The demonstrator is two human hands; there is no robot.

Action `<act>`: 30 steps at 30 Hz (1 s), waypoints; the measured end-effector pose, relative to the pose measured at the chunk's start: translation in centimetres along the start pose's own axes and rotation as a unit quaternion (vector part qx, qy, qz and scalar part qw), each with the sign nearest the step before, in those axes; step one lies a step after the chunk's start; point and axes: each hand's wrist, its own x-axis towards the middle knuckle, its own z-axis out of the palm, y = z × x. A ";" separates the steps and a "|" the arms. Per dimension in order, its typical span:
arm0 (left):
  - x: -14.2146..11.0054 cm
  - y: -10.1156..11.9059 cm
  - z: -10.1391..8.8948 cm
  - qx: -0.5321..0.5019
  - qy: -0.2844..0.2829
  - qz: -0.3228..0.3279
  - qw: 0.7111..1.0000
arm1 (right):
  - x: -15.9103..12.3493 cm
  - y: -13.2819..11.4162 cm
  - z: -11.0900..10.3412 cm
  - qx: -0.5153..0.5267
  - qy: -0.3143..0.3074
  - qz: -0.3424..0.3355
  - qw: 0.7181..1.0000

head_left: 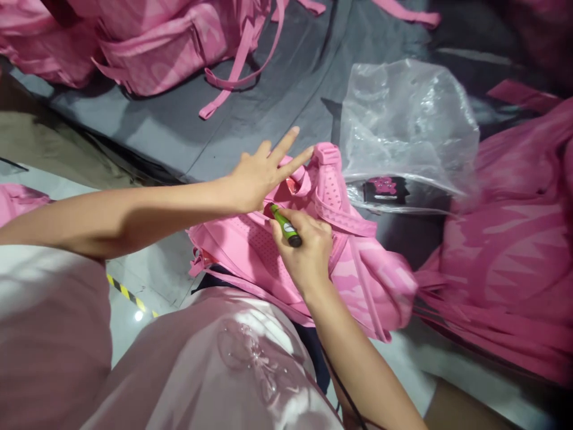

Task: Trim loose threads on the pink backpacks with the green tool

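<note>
A pink camouflage backpack [380,272] lies at the edge of the grey-covered table, against my body, with its perforated padding and straps facing up. My right hand [308,248] is closed around a green marker pen [285,226] with a black end; the pen points up and left toward the backpack's padding. Its tip is close to my left hand, and I cannot tell whether it touches the fabric. My left hand [262,170] rests on the upper part of the backpack, fingers spread beside a shoulder strap [330,188]. Its thumb is partly hidden.
A clear plastic bag [409,119] lies beyond the backpack, with a black card bearing a pink print [385,189] at its near edge. More pink backpacks stand at the upper left [165,45] and on the right [514,239]. Yellow-black tape [128,292] marks the floor.
</note>
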 end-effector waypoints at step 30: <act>1.3 -3.2 -0.4 0.009 -0.060 0.109 0.992 | 1.0 0.5 1.0 0.080 -0.031 0.021 0.996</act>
